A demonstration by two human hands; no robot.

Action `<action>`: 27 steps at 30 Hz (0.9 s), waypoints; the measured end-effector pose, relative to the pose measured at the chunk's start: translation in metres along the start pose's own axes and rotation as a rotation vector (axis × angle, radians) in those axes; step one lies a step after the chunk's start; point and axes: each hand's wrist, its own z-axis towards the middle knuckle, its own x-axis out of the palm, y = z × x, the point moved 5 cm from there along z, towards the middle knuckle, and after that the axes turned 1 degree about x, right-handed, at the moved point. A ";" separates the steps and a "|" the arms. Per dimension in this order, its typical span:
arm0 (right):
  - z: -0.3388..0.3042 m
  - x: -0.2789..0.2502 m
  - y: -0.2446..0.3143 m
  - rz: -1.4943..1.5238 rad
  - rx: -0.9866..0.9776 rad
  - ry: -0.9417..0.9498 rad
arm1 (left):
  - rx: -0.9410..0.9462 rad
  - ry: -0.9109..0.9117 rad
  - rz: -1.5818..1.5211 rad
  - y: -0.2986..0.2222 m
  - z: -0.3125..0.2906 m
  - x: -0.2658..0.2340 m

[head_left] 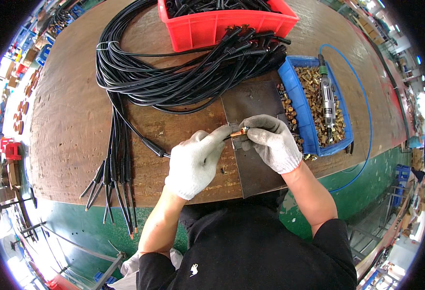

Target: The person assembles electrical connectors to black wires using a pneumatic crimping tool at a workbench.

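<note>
Brass fitting pinched at the cable's end

My right hand (273, 142), in a white knit glove, pinches a small brass fitting (240, 132) between thumb and fingertips. My left hand (195, 162), gloved the same way, is closed on a black cable (139, 133), its forefinger stretched toward the fitting; the other fingertips are tucked out of sight, so I cannot tell how they sit. The fitting is between my two hands, at the cable's tip, over a dark metal plate (261, 176).

Left of my grip, a bunch of cable ends (118, 169) hangs over the near edge of the workbench (67, 140). Beyond my grip lies the big cable bundle (140, 72), and behind that a red bin (190, 36) filled with black parts (212, 6). Just to the right of my right hand, loose brass pieces (290, 112) lie beside a blue bin (298, 96). It holds more brass pieces, with a silver tool (327, 99) lying on top; a blue hose (365, 92) curves around farther right.
</note>
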 end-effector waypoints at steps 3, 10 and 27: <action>0.001 0.001 0.001 0.005 -0.024 0.046 | -0.004 -0.004 -0.010 0.000 0.000 -0.001; 0.000 0.002 -0.002 0.031 -0.001 0.031 | -0.015 -0.002 -0.052 -0.002 0.001 0.000; -0.003 0.010 0.014 -0.608 -0.109 0.030 | -0.056 0.056 0.025 0.004 -0.002 0.002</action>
